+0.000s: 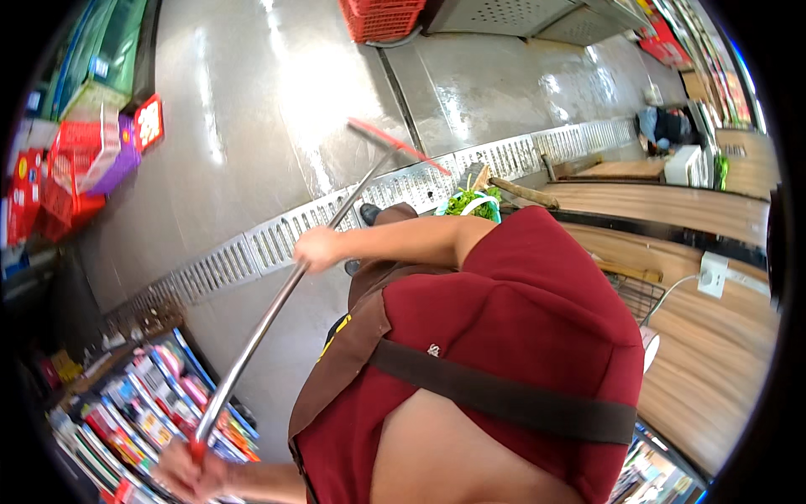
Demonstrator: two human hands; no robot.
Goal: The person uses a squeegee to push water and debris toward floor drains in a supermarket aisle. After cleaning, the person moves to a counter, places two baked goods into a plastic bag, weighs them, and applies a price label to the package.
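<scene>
A floor squeegee with a long metal pole (261, 337) runs diagonally across the view. Around the upper end, at its red grip, is my left hand (190, 471), low in the view and blurred. Partway down the same pole closes my right hand (320, 249). The thin red head (400, 146) is at the floor, beside and partly over the metal drain grating (220, 264), and is smeared by motion. Whether its blade touches the tiles (264, 126), I cannot tell. My dark shoes (369, 213) are beside the grating, below my brown apron (349, 353).
A light-blue basket (497, 217) of leafy greens (467, 200) stands near my right arm, by a wooden-handled tool (526, 192). Red crates (381, 22) and a metal cabinet (491, 17) stand beyond. Goods shelves (151, 409) border the lower left; wooden panelling (699, 353) borders the right.
</scene>
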